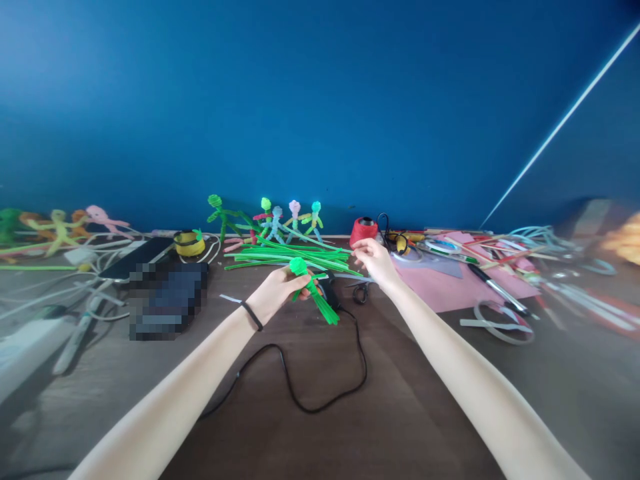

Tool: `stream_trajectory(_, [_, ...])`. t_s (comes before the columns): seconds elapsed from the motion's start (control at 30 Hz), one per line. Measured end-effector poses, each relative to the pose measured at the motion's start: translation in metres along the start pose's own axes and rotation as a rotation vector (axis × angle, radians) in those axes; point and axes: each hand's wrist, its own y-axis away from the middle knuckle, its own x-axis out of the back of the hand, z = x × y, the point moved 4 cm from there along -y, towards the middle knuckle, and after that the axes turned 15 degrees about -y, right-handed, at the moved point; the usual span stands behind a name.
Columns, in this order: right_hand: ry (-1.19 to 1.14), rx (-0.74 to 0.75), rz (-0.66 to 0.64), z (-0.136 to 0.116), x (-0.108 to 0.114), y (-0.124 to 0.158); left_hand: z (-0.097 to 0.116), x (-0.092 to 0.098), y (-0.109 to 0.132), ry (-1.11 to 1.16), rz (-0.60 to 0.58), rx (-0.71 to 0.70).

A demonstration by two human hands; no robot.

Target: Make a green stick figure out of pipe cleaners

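My left hand (277,290) is closed around a bright green pipe-cleaner figure (313,288) with a round looped head, held above the brown table (320,413). My right hand (375,261) reaches forward over the far end of a pile of loose green pipe cleaners (285,257), fingers curled near one strand; I cannot make out whether it grips anything. Behind the pile, several finished pipe-cleaner figures (280,219) lean against the blue wall.
A red spool (363,230) stands beyond my right hand. A black cable (310,380) loops across the table. Pink paper (450,283), pens and tape rings (503,323) clutter the right. A yellow roll (189,243), a phone, wires and more figures (60,227) sit left.
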Motion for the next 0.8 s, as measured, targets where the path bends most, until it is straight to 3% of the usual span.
stream_trajectory(0.3, [0.308,0.037,-0.107,0.025,-0.002,0.002,0.001,0.000,0.001,0.001,-0.063,0.045])
stream_trajectory(0.8, [0.384,0.081,-0.230,0.032,-0.010,0.002,0.002,0.001,0.001,-0.018,-0.062,0.044])
